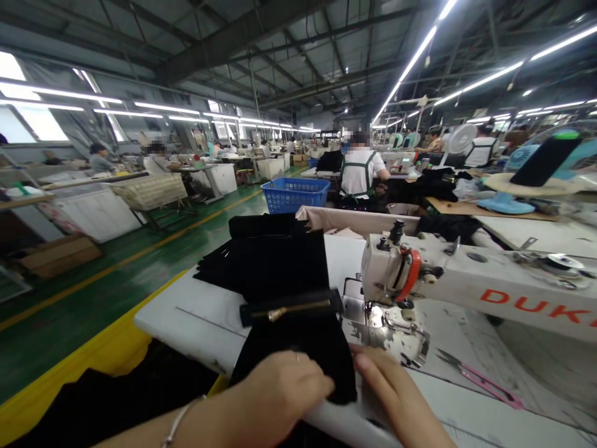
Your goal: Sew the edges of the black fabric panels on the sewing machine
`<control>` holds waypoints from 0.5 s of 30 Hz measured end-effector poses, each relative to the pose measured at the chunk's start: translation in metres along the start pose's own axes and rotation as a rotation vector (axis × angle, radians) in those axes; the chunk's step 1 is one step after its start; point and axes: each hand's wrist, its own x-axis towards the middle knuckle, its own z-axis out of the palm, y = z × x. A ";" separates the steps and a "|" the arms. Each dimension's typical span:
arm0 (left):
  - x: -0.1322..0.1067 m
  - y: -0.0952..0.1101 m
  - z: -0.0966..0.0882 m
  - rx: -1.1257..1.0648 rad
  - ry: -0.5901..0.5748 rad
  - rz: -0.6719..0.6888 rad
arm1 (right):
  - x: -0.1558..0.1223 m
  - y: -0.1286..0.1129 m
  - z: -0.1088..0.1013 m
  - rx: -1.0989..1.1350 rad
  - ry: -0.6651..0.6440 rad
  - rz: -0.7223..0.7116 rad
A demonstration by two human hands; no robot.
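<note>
My left hand [284,389], with a thin bracelet at the wrist, lies on a piece of black fabric [298,354] at the table's near edge, its fingers curled over the cloth. My right hand [394,389] rests against the fabric's right edge, close to the sewing machine's needle plate [368,311]. Above the hands, a black strip with a gold-toned metal fitting [298,309] crosses the cloth. Beyond it lies a stack of black fabric [265,267]. The white DUKI sewing machine head [471,280] stands to the right of both hands.
Pink-handled thread snips [476,379] lie on the white machine table [186,311] at right. A blue plastic basket [295,194] stands beyond the table. A co-worker in a white shirt and green apron [359,174] sits farther on, among rows of workstations.
</note>
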 end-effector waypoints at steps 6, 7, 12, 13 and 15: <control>-0.008 -0.060 0.024 0.003 0.169 -0.251 | -0.008 0.014 0.021 -0.085 0.065 0.054; -0.008 -0.088 0.016 0.063 0.228 -0.372 | -0.011 0.018 0.020 -0.064 0.069 0.060; -0.023 -0.213 -0.010 0.260 0.263 -0.731 | -0.023 0.027 0.013 0.026 0.059 0.125; -0.027 -0.230 -0.012 0.274 0.247 -0.755 | -0.024 0.026 0.014 0.037 0.077 0.126; -0.035 -0.253 -0.016 0.287 0.216 -0.781 | -0.025 0.024 0.018 0.037 0.126 0.120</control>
